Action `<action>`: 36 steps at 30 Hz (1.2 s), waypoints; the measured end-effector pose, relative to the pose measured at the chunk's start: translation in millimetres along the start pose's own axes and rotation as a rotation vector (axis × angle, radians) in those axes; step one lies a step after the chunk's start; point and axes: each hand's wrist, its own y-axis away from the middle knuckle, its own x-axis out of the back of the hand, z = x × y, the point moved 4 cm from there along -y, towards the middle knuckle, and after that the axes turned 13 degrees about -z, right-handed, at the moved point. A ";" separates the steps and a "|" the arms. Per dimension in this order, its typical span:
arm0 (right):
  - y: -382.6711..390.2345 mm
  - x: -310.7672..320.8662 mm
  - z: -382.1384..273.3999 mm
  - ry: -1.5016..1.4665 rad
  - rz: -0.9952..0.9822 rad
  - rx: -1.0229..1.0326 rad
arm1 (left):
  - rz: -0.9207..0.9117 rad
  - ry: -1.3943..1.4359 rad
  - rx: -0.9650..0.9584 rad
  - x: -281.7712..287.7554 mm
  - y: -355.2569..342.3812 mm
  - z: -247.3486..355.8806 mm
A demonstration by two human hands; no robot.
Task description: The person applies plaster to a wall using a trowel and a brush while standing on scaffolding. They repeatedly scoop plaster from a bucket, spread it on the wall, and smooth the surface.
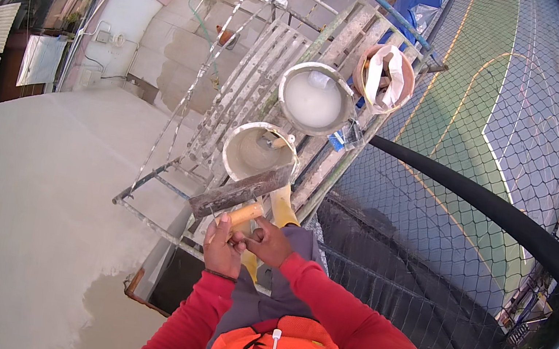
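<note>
A plastering trowel with a long, dark, stained blade (238,190) and a pale wooden handle (246,213) is in front of my legs. My left hand (224,245) is closed on the handle's left end. My right hand (270,244) is close beside it, fingers bent together against the underside of the handle; what they pinch, if anything, is hidden. Just beyond the blade stands a plaster-smeared bucket (240,147) with a tool's handle inside. Farther off is a larger bucket (312,100) of whitish wet mix.
I stand in yellow boots (283,205) on slatted scaffold planks (255,74). A reddish bucket (384,81) and a blue-handled brush (339,138) lie along the right. Netting (475,155) and a black rail (483,194) border the right; a freshly coated wall (41,186) fills the left.
</note>
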 end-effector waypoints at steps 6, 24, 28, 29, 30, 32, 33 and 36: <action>-14.3 1.7 -24.7 0.588 0.038 0.152 | -0.040 -0.034 0.011 -3.1 -10.8 -8.9; -144.1 277.6 11.6 0.432 0.750 0.435 | 0.033 -0.376 -0.277 72.6 -79.5 49.4; -251.5 376.8 67.4 0.019 0.798 0.385 | 0.136 -0.345 -0.284 129.6 -104.3 12.1; -266.7 390.9 75.5 0.183 0.831 0.383 | 0.169 -0.332 -0.273 142.9 -103.4 2.7; -280.4 401.7 82.1 0.321 0.866 0.362 | 0.214 -0.326 -0.262 155.6 -103.0 -5.6; -299.3 400.3 101.8 0.489 0.904 0.301 | 0.267 -0.281 -0.241 177.0 -98.7 -19.2; -300.6 402.6 109.0 0.522 0.911 0.256 | 0.279 -0.275 -0.223 186.0 -97.1 -25.1; -301.7 397.2 114.4 0.601 0.937 0.334 | 0.298 -0.265 -0.194 207.0 -94.3 -39.2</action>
